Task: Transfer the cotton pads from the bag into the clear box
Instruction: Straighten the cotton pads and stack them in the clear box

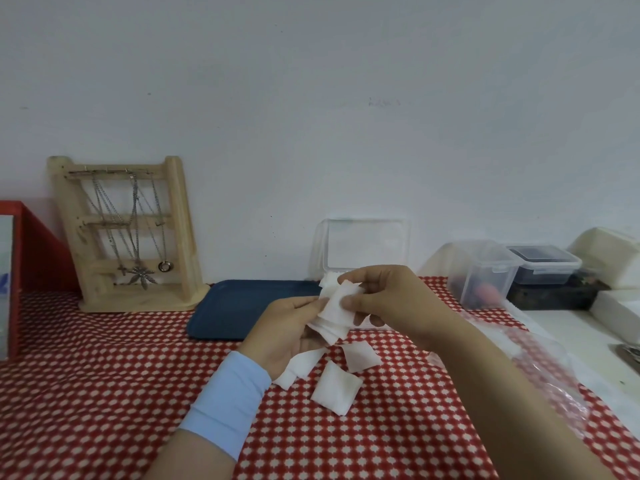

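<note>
We see both hands on the stack of cotton pads (332,313): left hand (287,327) cups it from below, right hand (391,303) pinches the top. Three loose pads (336,388) lie on the checked cloth (104,375) (clear box (367,244), lid up, just behind; bag (540,362) at right).

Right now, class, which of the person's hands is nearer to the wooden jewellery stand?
Left. The left hand holds the cotton pads to the right of the jewellery stand; the right hand grips the same pads from their far side, farther from the stand.
</note>
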Tool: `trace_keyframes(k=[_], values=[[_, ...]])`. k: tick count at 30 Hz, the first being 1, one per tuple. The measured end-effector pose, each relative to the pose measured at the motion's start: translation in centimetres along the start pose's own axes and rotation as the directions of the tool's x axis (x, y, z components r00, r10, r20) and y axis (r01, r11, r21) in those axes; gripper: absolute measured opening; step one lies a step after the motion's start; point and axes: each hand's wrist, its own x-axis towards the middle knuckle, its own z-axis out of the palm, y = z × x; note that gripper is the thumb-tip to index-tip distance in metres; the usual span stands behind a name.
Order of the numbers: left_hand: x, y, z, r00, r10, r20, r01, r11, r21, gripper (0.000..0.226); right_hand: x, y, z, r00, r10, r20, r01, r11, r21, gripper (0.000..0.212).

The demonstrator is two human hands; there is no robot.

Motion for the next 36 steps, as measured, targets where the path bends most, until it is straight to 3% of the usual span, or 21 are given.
trace_keyframes(k=[4, 7, 12, 16, 23, 27, 29, 31, 33, 36], values=[[-0.4, 0.2, 0.2, 1.000, -0.006, 0.018, 0.006, 1.000, 0.014, 0.022, 0.0, -0.1, 0.1, 0.996, -0.079, 0.047, 0.088, 0.972, -0.218, 0.023], [-0.6, 0.4, 0.5, 0.996, -0.029, 0.089, 0.031, 0.999, -0.019, 0.025, 0.2, 0.5, 0.8, 0.991, -0.130, -0.029, 0.113, 0.933, -0.342, 0.022], [-0.6, 0.4, 0.5, 0.992, -0.058, 0.110, 0.069, 0.993, -0.094, 0.030, 0.7, 1.1, 1.3, 0.960, -0.199, -0.195, 0.146, 0.955, -0.257, 0.019], [-0.7, 0.6, 0.6, 0.991, -0.067, 0.113, 0.086, 0.981, -0.175, 0.029, 0.9, 1.1, 1.8, 0.956, -0.151, -0.250, 0.118, 0.983, -0.144, 0.020], [-0.7, 0.6, 0.9, 0.987, -0.042, 0.152, 0.076, 0.972, -0.223, 0.035, 1.0, 1.5, 1.7, 0.947, -0.156, -0.283, 0.080, 0.962, -0.260, 0.025], [-0.6, 0.5, 1.0, 0.982, -0.010, 0.187, 0.033, 0.992, -0.121, 0.037, 1.0, 1.6, 1.8, 0.926, -0.230, -0.300, 0.106, 0.920, -0.377, 0.029], [-0.5, 0.3, 0.9, 0.987, -0.013, 0.158, 0.031, 0.993, -0.114, 0.032, 0.9, 1.5, 1.5, 0.902, -0.349, -0.253, 0.178, 0.836, -0.519, 0.027], [-0.4, 0.4, 0.7, 0.990, -0.001, 0.144, 0.019, 0.992, -0.121, 0.029, 0.6, 1.2, 0.9, 0.900, -0.421, -0.114, 0.276, 0.752, -0.598, 0.018], [-0.4, 0.6, 0.5, 0.986, 0.019, 0.167, 0.008, 0.987, -0.159, 0.030, 0.2, 0.9, 0.6, 0.923, -0.383, 0.021, 0.314, 0.722, -0.617, 0.016], [-0.5, 1.0, 0.0, 0.972, 0.042, 0.233, 0.005, 0.980, -0.199, 0.036, 0.2, 0.9, 0.6, 0.944, -0.322, 0.068, 0.295, 0.738, -0.606, 0.025]])
